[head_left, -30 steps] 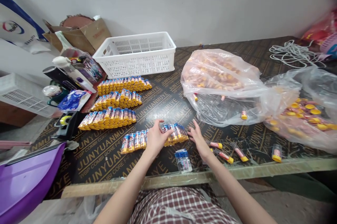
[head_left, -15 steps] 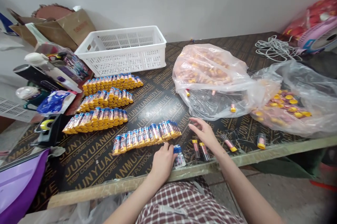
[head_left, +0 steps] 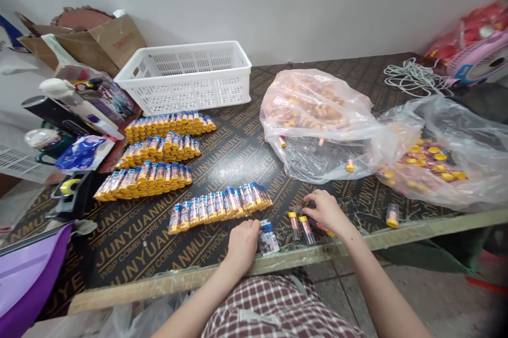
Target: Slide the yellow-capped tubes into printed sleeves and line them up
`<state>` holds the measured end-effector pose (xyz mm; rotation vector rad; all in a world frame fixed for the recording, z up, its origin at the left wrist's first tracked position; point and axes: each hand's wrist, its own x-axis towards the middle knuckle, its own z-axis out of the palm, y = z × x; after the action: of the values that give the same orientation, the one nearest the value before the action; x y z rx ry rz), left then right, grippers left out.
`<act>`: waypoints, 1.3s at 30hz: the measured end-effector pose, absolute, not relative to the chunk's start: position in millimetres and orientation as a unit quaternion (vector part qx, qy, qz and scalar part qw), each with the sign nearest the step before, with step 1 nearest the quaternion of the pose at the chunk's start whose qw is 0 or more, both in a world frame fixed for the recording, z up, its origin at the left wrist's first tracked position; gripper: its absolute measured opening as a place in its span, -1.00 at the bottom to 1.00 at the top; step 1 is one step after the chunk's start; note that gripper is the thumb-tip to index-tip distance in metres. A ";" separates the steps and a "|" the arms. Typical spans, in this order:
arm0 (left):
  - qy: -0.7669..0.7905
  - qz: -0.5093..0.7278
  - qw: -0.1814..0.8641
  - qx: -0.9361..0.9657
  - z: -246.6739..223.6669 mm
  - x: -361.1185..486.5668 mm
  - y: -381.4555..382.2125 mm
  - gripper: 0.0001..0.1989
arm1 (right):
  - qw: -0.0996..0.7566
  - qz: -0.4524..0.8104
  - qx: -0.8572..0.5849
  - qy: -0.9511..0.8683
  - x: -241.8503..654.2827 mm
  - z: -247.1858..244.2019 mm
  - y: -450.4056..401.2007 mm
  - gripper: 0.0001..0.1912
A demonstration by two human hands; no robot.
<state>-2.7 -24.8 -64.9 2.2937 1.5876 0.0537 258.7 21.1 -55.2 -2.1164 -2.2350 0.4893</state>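
Near the front edge, my left hand (head_left: 243,243) rests at a small stack of blue and white labels (head_left: 269,236), its fingers bent and their tips hard to make out. My right hand (head_left: 326,211) hovers with fingers apart, holding nothing, above a tube partly hidden below it. Two clear tubes with yellow caps (head_left: 305,229) lie just left of it. Another capped tube (head_left: 392,215) is farther right. A row of labelled tubes with blue tops (head_left: 220,206) lies beyond my left hand. Three more piles of labelled tubes (head_left: 145,179) are at the left.
A white basket (head_left: 194,89) stands at the back. Plastic bags of capped tubes (head_left: 313,100) lie at the right, with a white cord (head_left: 415,76) and a pink fan (head_left: 480,60) behind. A tape dispenser (head_left: 71,192) and bottles (head_left: 67,100) stand left.
My right hand has moved right and slightly nearer, over the tube that lay in view there. My left hand has stayed almost in place beside the labels.
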 end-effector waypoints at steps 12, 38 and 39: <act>0.541 0.378 0.544 0.518 -20.8 -4.4 -21.4 -0.85 | 0.193 0.272 -0.643 -0.689 244.4 -32.5 15.1 -0.84; 0.497 0.582 0.615 0.191 1.5 -15.2 16.5 -0.67 | 0.521 0.157 -0.442 -0.713 151.3 4.8 -27.9 -0.50; 0.492 0.580 0.615 0.207 1.7 -13.7 15.1 -0.66 | 0.517 0.177 -0.437 -0.714 150.3 4.0 -28.1 -0.50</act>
<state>-13.7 15.1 1.7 0.4779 1.1336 1.3367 150.3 -28.1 4.0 -1.0495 -1.7146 0.4239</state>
